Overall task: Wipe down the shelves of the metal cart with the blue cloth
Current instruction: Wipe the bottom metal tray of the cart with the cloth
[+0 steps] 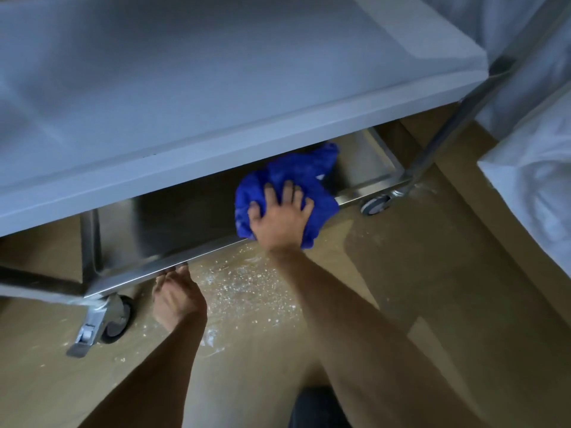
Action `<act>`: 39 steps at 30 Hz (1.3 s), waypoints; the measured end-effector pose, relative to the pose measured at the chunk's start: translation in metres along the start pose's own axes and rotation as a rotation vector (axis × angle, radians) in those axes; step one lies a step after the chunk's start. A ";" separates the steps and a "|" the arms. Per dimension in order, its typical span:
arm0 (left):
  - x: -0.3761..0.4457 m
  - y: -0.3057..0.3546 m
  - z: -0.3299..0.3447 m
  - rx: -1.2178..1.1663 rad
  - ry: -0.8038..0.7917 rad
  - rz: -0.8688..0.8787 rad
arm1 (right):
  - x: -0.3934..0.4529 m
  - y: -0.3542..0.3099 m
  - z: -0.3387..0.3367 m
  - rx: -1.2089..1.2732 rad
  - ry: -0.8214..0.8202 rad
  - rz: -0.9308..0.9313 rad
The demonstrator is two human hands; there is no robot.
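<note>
knee (pixel 318 406): dark fabric at the bottom edge, closest thing to the camera, between the two forearms.
right forearm (pixel 355 319): bare, runs from lower right up to the cart's lower shelf.
right hand (pixel 279 219): palm down on the blue cloth, fingers spread and slightly bent over the wad, thumb on its left side. Pressing it, not a tight fist.
blue cloth (pixel 293 186): bunched up, under and ahead of the right hand. Most of it sticks out past the fingertips toward the back of the shelf; a bit hangs over the front lip below the palm.
lower shelf (pixel 173 223): stainless, cloth sits on its right half, at the front edge.
left hand (pixel 176 291): below the front lip of the lower shelf, fingertips touching the underside of the rim. Fingers loosely bent, holding nothing that I can see; well apart from the cloth.
upper shelf (pixel 216 88): wide pale surface, fills the top of the view, hides the rear of the lower shelf.
casters: front-left wheel (pixel 116 319) with brake tab, right wheel (pixel 375 205) beside the upright post (pixel 445 125).
floor (pixel 432 273): tan, white crumbs/powder (pixel 247 282) scattered just in front of the cart between the hands.
right edge: white bedding (pixel 534 180), beside the cart.
</note>
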State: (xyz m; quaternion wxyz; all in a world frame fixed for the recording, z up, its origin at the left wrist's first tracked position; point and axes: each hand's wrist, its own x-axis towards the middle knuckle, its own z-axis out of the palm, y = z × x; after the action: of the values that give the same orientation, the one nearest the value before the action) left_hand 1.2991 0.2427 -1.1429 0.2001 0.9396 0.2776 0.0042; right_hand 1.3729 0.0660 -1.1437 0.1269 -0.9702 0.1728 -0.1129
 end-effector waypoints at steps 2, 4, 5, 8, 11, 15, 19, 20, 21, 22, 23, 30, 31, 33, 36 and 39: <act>0.003 -0.005 -0.009 0.008 -0.028 -0.027 | -0.034 -0.061 0.002 0.001 -0.062 -0.264; 0.002 -0.011 -0.018 0.035 -0.056 -0.014 | -0.055 -0.107 -0.001 0.042 -0.096 -0.434; 0.002 -0.012 -0.023 0.038 -0.068 -0.010 | -0.061 -0.122 -0.006 0.097 -0.092 -0.443; 0.007 -0.013 -0.035 0.042 -0.088 -0.032 | -0.054 -0.130 -0.024 0.326 -0.023 -0.284; 0.005 -0.010 -0.043 0.034 -0.095 -0.047 | -0.013 -0.092 -0.045 0.315 0.165 -0.110; -0.001 -0.003 -0.042 -0.041 -0.066 -0.087 | 0.052 -0.016 -0.070 0.055 0.174 0.096; -0.004 0.001 -0.036 -0.107 -0.017 -0.115 | 0.052 0.042 -0.060 -0.080 -0.017 -0.048; -0.004 0.001 -0.035 -0.118 0.002 -0.119 | 0.053 0.053 -0.055 -0.106 0.004 -0.068; -0.003 0.000 -0.034 -0.123 0.019 -0.125 | 0.058 0.061 -0.052 -0.119 0.051 -0.065; -0.002 -0.002 -0.033 -0.126 0.032 -0.128 | 0.065 0.065 -0.049 -0.113 0.085 -0.050; -0.002 -0.004 -0.031 -0.132 0.039 -0.128 | 0.071 0.067 -0.047 -0.065 0.058 -0.020; 0.003 -0.018 -0.027 -0.115 0.048 -0.032 | 0.067 0.049 -0.018 0.131 -0.078 0.044; 0.005 -0.020 -0.029 -0.118 0.051 -0.059 | 0.065 0.038 -0.015 0.128 -0.085 0.026; 0.008 -0.031 -0.033 -0.158 0.093 -0.254 | 0.062 0.017 -0.009 0.137 -0.094 -0.012; 0.023 -0.059 -0.045 -0.316 0.263 -0.566 | 0.055 -0.019 0.002 0.149 -0.105 -0.041; 0.057 -0.094 -0.062 -0.386 0.346 -0.423 | 0.040 -0.060 0.011 0.175 -0.131 -0.056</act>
State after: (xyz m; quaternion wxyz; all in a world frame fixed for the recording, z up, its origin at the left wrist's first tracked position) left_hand 1.2912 0.3677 -1.1270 0.3209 0.7913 0.4904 0.1743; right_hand 1.4308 0.1077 -1.1296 0.2190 -0.9651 0.1265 -0.0675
